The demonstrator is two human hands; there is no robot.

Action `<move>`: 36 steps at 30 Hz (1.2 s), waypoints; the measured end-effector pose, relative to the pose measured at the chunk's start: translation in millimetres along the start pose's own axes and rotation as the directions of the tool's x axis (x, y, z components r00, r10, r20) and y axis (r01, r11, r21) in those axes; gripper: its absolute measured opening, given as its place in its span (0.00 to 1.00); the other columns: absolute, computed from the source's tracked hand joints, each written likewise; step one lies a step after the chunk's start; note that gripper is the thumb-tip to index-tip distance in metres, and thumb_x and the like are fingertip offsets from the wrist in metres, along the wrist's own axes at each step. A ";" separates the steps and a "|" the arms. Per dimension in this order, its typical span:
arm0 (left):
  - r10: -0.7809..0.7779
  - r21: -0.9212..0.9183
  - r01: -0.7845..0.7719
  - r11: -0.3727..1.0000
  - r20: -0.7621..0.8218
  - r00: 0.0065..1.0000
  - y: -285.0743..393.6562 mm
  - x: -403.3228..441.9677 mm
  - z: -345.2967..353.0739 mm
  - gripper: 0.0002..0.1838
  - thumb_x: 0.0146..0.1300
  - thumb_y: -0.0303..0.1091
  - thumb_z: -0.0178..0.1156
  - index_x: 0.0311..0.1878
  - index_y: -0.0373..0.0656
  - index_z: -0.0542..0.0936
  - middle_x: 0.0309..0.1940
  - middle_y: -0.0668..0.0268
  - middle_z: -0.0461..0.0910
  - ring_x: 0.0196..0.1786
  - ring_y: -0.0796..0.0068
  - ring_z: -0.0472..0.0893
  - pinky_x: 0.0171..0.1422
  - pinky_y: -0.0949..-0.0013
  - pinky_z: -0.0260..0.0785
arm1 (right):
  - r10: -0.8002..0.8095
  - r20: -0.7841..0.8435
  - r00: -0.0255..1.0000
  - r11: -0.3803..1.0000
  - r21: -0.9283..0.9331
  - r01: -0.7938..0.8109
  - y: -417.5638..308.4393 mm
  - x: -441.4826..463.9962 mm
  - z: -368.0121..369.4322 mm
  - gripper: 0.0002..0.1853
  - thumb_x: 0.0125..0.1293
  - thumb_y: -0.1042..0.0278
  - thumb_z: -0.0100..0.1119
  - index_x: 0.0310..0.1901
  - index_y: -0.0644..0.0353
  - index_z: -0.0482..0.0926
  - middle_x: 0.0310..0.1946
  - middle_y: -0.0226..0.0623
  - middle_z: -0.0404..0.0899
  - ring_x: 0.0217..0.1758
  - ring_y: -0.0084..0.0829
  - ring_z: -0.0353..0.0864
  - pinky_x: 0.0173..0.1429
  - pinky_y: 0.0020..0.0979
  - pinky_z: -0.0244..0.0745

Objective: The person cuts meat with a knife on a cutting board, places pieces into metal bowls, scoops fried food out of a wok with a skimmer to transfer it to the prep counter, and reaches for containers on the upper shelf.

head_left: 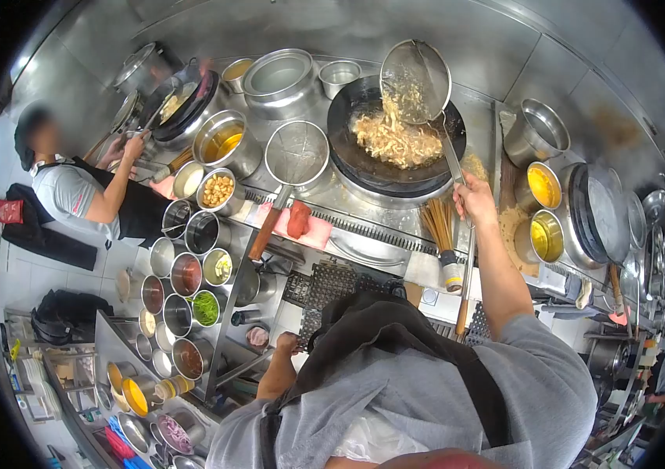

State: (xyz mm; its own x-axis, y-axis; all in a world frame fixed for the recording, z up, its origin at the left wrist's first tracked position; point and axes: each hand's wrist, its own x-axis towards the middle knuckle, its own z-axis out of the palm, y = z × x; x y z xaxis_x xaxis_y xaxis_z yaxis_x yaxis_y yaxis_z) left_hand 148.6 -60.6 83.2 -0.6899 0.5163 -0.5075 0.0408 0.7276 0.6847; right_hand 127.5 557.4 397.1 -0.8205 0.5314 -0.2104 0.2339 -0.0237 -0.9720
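Observation:
My right hand (475,198) is closed around the handle of a round mesh strainer (436,66). Tilted over the black wok (340,117), the strainer has pale fried strips (396,139) tumbling from its mesh onto a heap in the wok. A metal rod with a wooden end (464,313) extends below my right hand, seemingly part of the same handle. Low at my side, my left hand (287,342) is curled near the counter; anything inside it is hidden. A bamboo wok brush (439,227) stands at the stove's front edge, left of my right forearm.
A second strainer (296,152) rests over a pot left of the wok. Metal containers of sauces and chopped greens (206,307) crowd the left counter. Pots of yellow liquid (545,234) stand right. At far left, a co-worker (90,187) works at another wok.

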 end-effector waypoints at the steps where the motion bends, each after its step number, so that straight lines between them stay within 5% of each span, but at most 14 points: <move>1: -0.070 -0.043 0.070 0.997 0.015 0.997 -0.2 8.2 1.9 0.10 0.63 0.29 0.51 0.28 0.39 0.79 0.22 0.60 0.80 0.20 0.67 0.81 0.19 0.63 0.74 | 0.003 -0.011 1.000 1.000 0.002 -0.003 -1.2 -5.5 -3.3 0.27 0.64 0.76 0.51 0.66 0.65 0.63 0.18 0.30 0.71 0.09 0.23 0.66 0.11 0.26 0.60; 7: -0.238 -0.232 0.249 0.940 0.073 0.969 19.8 39.2 -14.9 0.07 0.62 0.32 0.52 0.35 0.42 0.78 0.27 0.63 0.79 0.23 0.68 0.81 0.21 0.65 0.71 | 0.076 -0.184 0.980 0.993 0.098 -0.059 6.2 -26.0 -39.6 0.26 0.63 0.77 0.50 0.65 0.62 0.67 0.19 0.33 0.72 0.10 0.24 0.66 0.13 0.28 0.61; 10: -0.600 -0.484 0.576 0.659 0.124 0.790 18.1 50.5 -23.2 0.09 0.63 0.35 0.51 0.43 0.47 0.77 0.32 0.64 0.79 0.26 0.70 0.83 0.25 0.67 0.70 | -0.009 -0.296 0.955 0.990 0.130 0.050 9.5 -24.6 -65.2 0.28 0.63 0.77 0.48 0.67 0.65 0.61 0.17 0.29 0.70 0.09 0.20 0.63 0.11 0.24 0.58; 13: -0.608 -0.468 0.591 0.657 0.136 0.782 23.7 41.0 -36.0 0.10 0.63 0.36 0.51 0.45 0.46 0.77 0.33 0.65 0.79 0.26 0.69 0.83 0.25 0.66 0.71 | -0.089 -0.391 0.916 0.956 -0.293 -0.032 30.0 -10.3 -92.1 0.25 0.63 0.77 0.45 0.64 0.64 0.66 0.23 0.40 0.78 0.15 0.34 0.75 0.19 0.35 0.71; 15: -0.425 -0.689 0.443 0.573 0.213 0.880 -5.2 29.8 -38.0 0.10 0.64 0.37 0.52 0.45 0.46 0.76 0.34 0.65 0.80 0.27 0.69 0.83 0.25 0.66 0.71 | -0.411 -0.395 0.822 0.422 -0.882 -0.212 71.8 10.2 -100.7 0.22 0.62 0.77 0.43 0.59 0.62 0.71 0.36 0.54 0.82 0.35 0.51 0.83 0.40 0.46 0.78; 16: -0.500 -0.587 0.538 0.605 0.246 0.831 -8.1 33.6 -34.2 0.10 0.64 0.37 0.51 0.46 0.46 0.76 0.35 0.65 0.80 0.30 0.68 0.84 0.25 0.65 0.71 | -0.147 -0.501 0.853 0.548 -0.759 -0.351 60.2 8.6 -93.3 0.21 0.60 0.76 0.43 0.56 0.60 0.75 0.45 0.59 0.77 0.52 0.56 0.76 0.56 0.50 0.71; 18: -0.648 -0.360 0.701 0.616 0.275 0.710 -16.4 35.4 -26.4 0.11 0.66 0.37 0.50 0.48 0.47 0.75 0.37 0.65 0.81 0.34 0.66 0.85 0.26 0.64 0.73 | -0.147 -0.483 0.863 0.541 -0.770 -0.338 77.0 21.3 -109.5 0.21 0.60 0.75 0.44 0.55 0.60 0.76 0.45 0.59 0.77 0.52 0.55 0.76 0.56 0.49 0.71; 21: -0.381 -0.684 0.467 0.560 0.288 0.879 -16.3 3.7 -40.1 0.12 0.67 0.37 0.46 0.49 0.47 0.74 0.38 0.65 0.81 0.36 0.64 0.85 0.30 0.62 0.75 | -0.157 -0.449 0.880 0.571 -0.768 -0.290 57.3 11.2 -100.9 0.22 0.60 0.72 0.47 0.57 0.60 0.75 0.47 0.59 0.77 0.53 0.54 0.76 0.57 0.45 0.72; 23: -0.331 -0.719 0.498 0.485 0.376 0.865 -40.7 11.8 -39.7 0.14 0.68 0.38 0.44 0.51 0.48 0.73 0.38 0.65 0.81 0.38 0.63 0.85 0.33 0.61 0.77 | -0.237 -0.518 0.822 0.742 -0.642 -0.191 40.4 -0.8 -91.9 0.23 0.61 0.70 0.48 0.60 0.59 0.73 0.44 0.59 0.78 0.49 0.52 0.80 0.55 0.41 0.73; 25: -0.564 -0.455 0.651 0.607 0.331 0.757 -29.2 13.5 -35.1 0.12 0.66 0.36 0.47 0.50 0.48 0.75 0.37 0.64 0.81 0.35 0.64 0.85 0.32 0.60 0.76 | -0.531 -0.418 0.737 0.564 -0.823 -0.060 43.9 -11.9 -88.5 0.24 0.62 0.71 0.49 0.61 0.59 0.72 0.33 0.52 0.82 0.32 0.43 0.84 0.40 0.38 0.77; 27: -0.628 -0.452 0.662 0.597 0.250 0.737 -28.2 13.2 -13.4 0.11 0.65 0.35 0.49 0.48 0.48 0.76 0.35 0.64 0.81 0.33 0.65 0.85 0.31 0.60 0.75 | -0.098 -0.454 0.886 0.878 -0.459 -0.138 7.3 -29.5 -67.4 0.24 0.63 0.72 0.49 0.62 0.57 0.72 0.25 0.42 0.81 0.21 0.36 0.81 0.28 0.36 0.75; 33: -0.580 -0.377 0.574 0.727 0.109 0.807 -24.3 4.5 -4.0 0.09 0.62 0.33 0.53 0.42 0.44 0.79 0.30 0.64 0.81 0.26 0.68 0.83 0.25 0.65 0.71 | 0.017 -0.271 0.962 0.907 -0.401 -0.129 46.6 -10.5 -40.0 0.23 0.63 0.77 0.46 0.61 0.66 0.67 0.19 0.34 0.72 0.10 0.24 0.67 0.12 0.29 0.62; 34: -0.296 -0.329 0.295 0.897 0.047 0.954 -37.3 -0.2 -0.2 0.08 0.62 0.33 0.53 0.41 0.44 0.80 0.28 0.64 0.81 0.26 0.69 0.83 0.24 0.65 0.71 | 0.113 -0.251 0.961 0.961 -0.219 -0.171 51.7 -12.2 -28.1 0.19 0.64 0.77 0.48 0.57 0.67 0.69 0.19 0.34 0.73 0.10 0.23 0.67 0.12 0.28 0.62; 36: -0.220 -0.301 0.227 0.926 0.057 0.974 -26.9 -6.4 0.2 0.09 0.63 0.33 0.52 0.37 0.43 0.80 0.26 0.65 0.80 0.26 0.70 0.83 0.23 0.65 0.71 | 0.204 -0.205 0.957 0.975 -0.040 -0.217 55.0 -8.3 -0.7 0.16 0.64 0.77 0.49 0.54 0.67 0.71 0.20 0.33 0.73 0.11 0.23 0.67 0.12 0.27 0.61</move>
State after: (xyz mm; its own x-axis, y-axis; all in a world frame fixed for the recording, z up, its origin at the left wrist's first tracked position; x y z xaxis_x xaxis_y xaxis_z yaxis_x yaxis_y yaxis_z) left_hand 152.1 -83.4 67.9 -0.6393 0.3684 -0.6750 -0.3367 0.6551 0.6764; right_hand 147.5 552.4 345.5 -0.6309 0.6773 -0.3785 0.4270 -0.1042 -0.8982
